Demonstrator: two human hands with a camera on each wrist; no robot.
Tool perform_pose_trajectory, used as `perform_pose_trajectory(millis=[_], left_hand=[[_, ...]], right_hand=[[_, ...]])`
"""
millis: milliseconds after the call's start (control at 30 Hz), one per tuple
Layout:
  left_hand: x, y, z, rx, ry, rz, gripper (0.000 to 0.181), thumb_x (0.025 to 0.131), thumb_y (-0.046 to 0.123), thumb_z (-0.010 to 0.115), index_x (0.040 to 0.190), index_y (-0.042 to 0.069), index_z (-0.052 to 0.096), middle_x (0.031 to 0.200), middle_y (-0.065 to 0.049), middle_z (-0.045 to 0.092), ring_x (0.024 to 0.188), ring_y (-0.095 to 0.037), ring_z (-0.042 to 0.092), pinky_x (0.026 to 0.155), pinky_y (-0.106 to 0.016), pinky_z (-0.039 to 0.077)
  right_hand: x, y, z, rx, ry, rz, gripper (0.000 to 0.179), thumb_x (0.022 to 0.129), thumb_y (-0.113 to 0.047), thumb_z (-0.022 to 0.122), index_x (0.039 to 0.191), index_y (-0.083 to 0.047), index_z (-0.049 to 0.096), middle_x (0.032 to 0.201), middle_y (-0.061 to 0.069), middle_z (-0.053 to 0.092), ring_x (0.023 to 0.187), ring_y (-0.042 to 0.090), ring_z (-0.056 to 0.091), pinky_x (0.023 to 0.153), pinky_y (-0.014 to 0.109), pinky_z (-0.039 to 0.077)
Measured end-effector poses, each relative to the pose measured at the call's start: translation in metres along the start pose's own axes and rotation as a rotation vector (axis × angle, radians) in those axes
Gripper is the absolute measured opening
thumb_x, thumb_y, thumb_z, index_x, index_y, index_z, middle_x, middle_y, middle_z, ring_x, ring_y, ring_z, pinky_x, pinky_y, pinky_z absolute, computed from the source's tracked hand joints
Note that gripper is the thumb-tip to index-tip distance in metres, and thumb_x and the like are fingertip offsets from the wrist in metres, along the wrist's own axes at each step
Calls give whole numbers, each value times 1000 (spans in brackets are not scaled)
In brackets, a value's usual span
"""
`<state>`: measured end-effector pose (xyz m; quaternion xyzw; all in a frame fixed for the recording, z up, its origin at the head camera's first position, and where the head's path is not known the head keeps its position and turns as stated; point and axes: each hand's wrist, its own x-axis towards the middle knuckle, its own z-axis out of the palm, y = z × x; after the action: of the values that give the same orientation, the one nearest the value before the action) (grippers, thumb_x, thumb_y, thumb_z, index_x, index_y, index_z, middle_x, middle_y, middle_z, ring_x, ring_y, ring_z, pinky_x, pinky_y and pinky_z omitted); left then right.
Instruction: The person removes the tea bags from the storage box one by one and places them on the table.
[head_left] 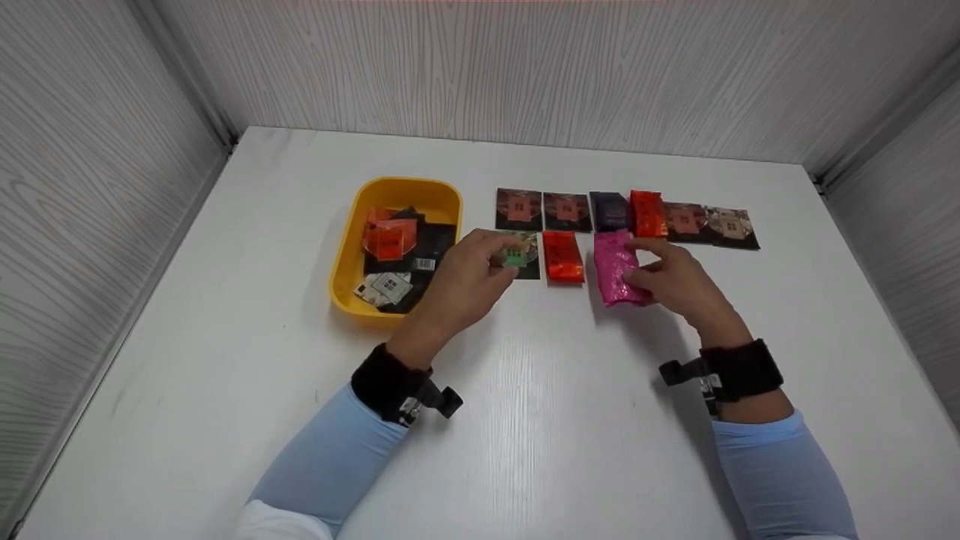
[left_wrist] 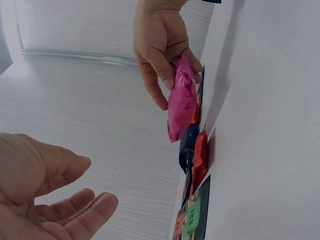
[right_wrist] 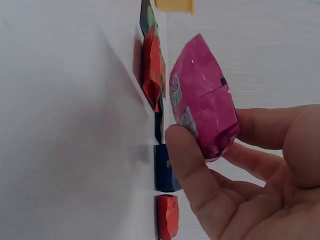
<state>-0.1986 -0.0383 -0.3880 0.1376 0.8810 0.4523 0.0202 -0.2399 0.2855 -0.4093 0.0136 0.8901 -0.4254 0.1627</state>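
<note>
Between its thumb and fingers, my right hand (head_left: 670,279) pinches a shiny pink packet (head_left: 615,268), raised above the table. In the right wrist view the pink packet (right_wrist: 204,97) shows silver patches on one face. My left hand (head_left: 469,281) hovers between the yellow bin and the packets, thumb and fingers apart and holding nothing. Just beyond its fingertips a dark packet with a green label (head_left: 529,259) lies flat. Right of that, a red packet (head_left: 563,257) lies on the table, beside the pink one.
At the left stands a yellow bin (head_left: 339,289) with black, red and white-labelled packets inside. A back row holds dark square packets (head_left: 519,208) with reddish labels, a dark blue packet (head_left: 611,211), a red packet (head_left: 648,214) and a white-labelled packet (head_left: 731,226). Pale panels (head_left: 480,71) border the table.
</note>
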Motion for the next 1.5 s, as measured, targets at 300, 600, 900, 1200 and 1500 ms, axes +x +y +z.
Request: perform_pose_trajectory(millis=[300,600,900,1200,1500], left_hand=[[0,-1,-1,39,-8,16,30,105,15,66,134,15,69,119,-6,64,103,-20,59,96,-33,56],[0,-3,-5,47,3,33,28,105,17,65,133,16,70,116,-4,65,102,-20,58,91,-33,55],[-1,-1,-12,49,-10,-20,29,106,20,63,134,17,69,126,-4,66,111,-20,61,98,-34,56],[5,-11,-56,110,69,-145,33,109,25,60,139,16,66,134,-5,66,115,-21,62,104,-37,54],[20,-48,-82,411,23,-233,24,106,10,57,124,2,70,115,-13,72,97,-26,67,81,-38,58]], right_hand=[[13,9,9,-109,-33,47,58,108,-27,59,163,-22,41,139,22,60,115,30,61,88,35,58],[22,5,18,-195,-2,-2,59,109,-26,55,164,-19,37,142,24,60,119,34,61,94,46,57],[24,2,19,-230,21,-17,56,110,-26,54,163,-16,39,137,22,62,109,31,62,83,37,56],[9,-16,23,-231,190,-96,47,108,-22,55,153,-8,52,134,22,62,105,32,63,81,43,56],[-3,-57,45,-125,303,-269,31,107,-20,60,134,-6,68,113,14,69,89,27,59,74,37,50]])
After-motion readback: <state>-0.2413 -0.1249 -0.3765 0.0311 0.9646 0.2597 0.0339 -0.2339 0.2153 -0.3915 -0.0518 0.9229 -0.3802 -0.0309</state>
